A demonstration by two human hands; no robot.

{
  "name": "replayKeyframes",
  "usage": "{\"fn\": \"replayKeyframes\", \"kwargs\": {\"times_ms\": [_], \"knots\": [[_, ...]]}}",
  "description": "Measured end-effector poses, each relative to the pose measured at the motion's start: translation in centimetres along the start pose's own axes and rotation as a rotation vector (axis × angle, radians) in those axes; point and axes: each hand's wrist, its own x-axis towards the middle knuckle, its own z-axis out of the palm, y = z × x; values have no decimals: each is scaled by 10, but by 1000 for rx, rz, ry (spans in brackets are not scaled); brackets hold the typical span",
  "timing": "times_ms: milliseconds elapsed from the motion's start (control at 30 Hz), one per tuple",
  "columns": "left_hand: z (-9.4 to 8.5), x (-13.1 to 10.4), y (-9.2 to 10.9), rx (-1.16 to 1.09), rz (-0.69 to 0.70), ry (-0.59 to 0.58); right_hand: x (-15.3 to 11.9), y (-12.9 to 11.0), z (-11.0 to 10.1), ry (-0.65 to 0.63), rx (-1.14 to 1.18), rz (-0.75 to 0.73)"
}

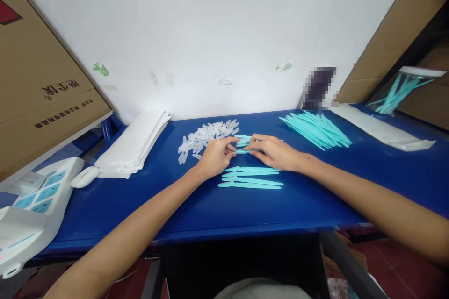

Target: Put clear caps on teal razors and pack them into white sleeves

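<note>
My left hand [218, 155] pinches the left end of a turquoise stick [240, 152] at the middle of the blue table. Closed on the same stick from the right is my right hand [268, 150]. More turquoise sticks lie partly under and behind my fingers. Nearer the front edge, several turquoise sticks [251, 180] lie side by side in a row. Behind my left hand spreads a pile of small translucent white pieces [210, 134]. A larger heap of turquoise sticks [315, 130] lies at the back right.
White paper sheets [131, 145] are stacked at the left, beside a white mouse-shaped object [85, 177] and a white power strip [49, 196]. A long white packet [384, 128] and a clear bag of turquoise sticks [400, 93] are at the right. Cardboard [45, 70] stands left.
</note>
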Motion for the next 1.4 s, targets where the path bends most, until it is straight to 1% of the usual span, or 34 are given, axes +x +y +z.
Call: {"fn": "replayKeyframes", "kwargs": {"times_ms": [100, 200, 300, 367, 467, 567, 600, 667, 767, 867, 967, 1067, 1100, 1167, 1233, 1300, 1367, 1400], "knots": [[-1, 0, -1, 29, 23, -22, -1, -5, 1, 8, -46, 29], [-1, 0, -4, 95, 117, -38, -2, -7, 2, 33, -93, 59], [0, -2, -6, 172, 205, -27, -3, -4, 3, 48, -103, 75], [-1, -3, -5, 246, 273, -29, -3, -1, 2, 71, -79, 64], [-6, -5, 0, 422, 354, -7, -5, 1, -2, 134, -34, 38], [-14, -6, 4, 588, 318, 51, -5, -1, -6, 174, -13, 26], [-16, -6, 5, 628, 303, 49, -6, -2, -7, 180, -9, 21], [-20, -7, 5, 676, 304, -2, -6, -4, -8, 183, -8, 5], [-24, -8, 3, 681, 345, -84, -7, -6, -8, 176, -31, -8], [-23, -8, 2, 690, 379, -114, -8, -4, -8, 168, -29, -41], [-20, -6, 3, 721, 401, -127, -8, 2, -9, 148, 25, -102], [-18, -2, 6, 680, 376, -129, -6, 7, -9, 169, 59, -96], [-20, -1, 8, 644, 343, -113, -5, 8, -9, 172, 42, -74], [-27, -1, 10, 570, 244, -42, -3, 10, -9, 146, -43, -20], [-41, -3, 9, 542, 136, 54, -2, 10, -9, 89, -155, 32], [-59, -7, 3, 582, 62, 125, -2, 12, -8, 35, -241, 62], [-76, -9, -7, 659, 26, 142, -1, 14, -8, 9, -288, 66], [-83, -10, -11, 690, 21, 118, -1, 15, -8, 8, -301, 62]]}}
